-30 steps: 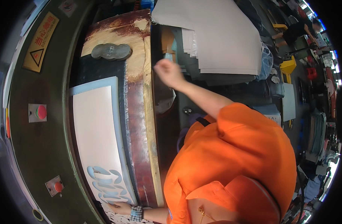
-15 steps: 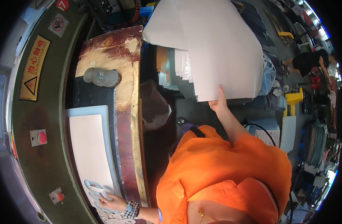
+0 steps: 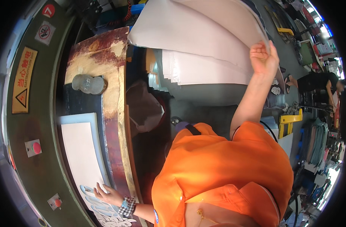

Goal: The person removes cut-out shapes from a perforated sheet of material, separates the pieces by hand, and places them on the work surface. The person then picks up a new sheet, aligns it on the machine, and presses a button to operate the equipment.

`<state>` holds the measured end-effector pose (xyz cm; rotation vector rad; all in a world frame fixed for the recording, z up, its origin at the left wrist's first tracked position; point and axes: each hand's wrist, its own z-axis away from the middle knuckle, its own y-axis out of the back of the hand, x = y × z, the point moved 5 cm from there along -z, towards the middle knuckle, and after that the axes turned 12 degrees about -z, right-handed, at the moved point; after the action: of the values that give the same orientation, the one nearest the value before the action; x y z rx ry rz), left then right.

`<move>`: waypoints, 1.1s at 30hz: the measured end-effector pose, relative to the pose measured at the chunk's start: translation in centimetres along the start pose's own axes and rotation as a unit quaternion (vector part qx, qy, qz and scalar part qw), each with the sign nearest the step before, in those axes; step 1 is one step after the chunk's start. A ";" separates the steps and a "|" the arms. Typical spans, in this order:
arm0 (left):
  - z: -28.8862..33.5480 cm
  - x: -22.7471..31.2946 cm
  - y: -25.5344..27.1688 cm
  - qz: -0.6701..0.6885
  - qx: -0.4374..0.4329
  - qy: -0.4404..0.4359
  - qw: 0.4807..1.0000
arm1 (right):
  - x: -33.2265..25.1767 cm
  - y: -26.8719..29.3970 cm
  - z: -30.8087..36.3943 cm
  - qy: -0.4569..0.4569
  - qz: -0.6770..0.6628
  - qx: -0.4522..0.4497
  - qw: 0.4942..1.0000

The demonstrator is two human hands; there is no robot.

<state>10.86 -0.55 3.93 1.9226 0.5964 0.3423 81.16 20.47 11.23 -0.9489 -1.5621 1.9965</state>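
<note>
At the upper right, my right hand (image 3: 263,58) has its fingers curled round the edge of a large whitish sheet (image 3: 180,30) that it holds up and folded back. More whitish sheets (image 3: 210,70) lie beneath it in a stepped stack. My left hand (image 3: 109,196), with a checked band at the wrist, is at the lower left, fingers spread over a narrow white strip (image 3: 80,143) on a pale blue board (image 3: 78,118). Bluish loop-shaped outlines (image 3: 86,193) lie beside its fingertips. Cut white pieces (image 3: 111,220) are heaped just below this hand.
A grey rounded weight (image 3: 89,84) rests on the worn wooden table (image 3: 114,75). Left of it stands a green machine frame (image 3: 37,128) with red buttons (image 3: 36,147). Yellow metal brackets (image 3: 290,121) are at the right; beyond them is another person (image 3: 316,83).
My right hand has moved up and right, lifting and folding back the large sheet's near edge, uncovering sheets beneath. My left hand stays by the loop-shaped outlines. The view has shifted slightly.
</note>
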 end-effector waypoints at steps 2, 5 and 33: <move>1.2 -0.5 -0.2 -0.041 -0.006 0.001 0.999 | 1.5 1.7 0.9 0.025 0.105 0.061 0.992; 2.4 -0.3 -0.8 -0.021 -0.009 -0.022 1.000 | 6.4 4.4 2.1 -0.024 0.143 0.110 0.983; 2.8 13.1 3.8 0.077 -0.107 -0.038 0.990 | 23.8 9.0 15.3 -0.423 0.383 -0.452 0.686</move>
<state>24.18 3.21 5.85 1.7685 0.3466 0.4122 54.55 24.41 -1.31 -1.2081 -3.3363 2.3180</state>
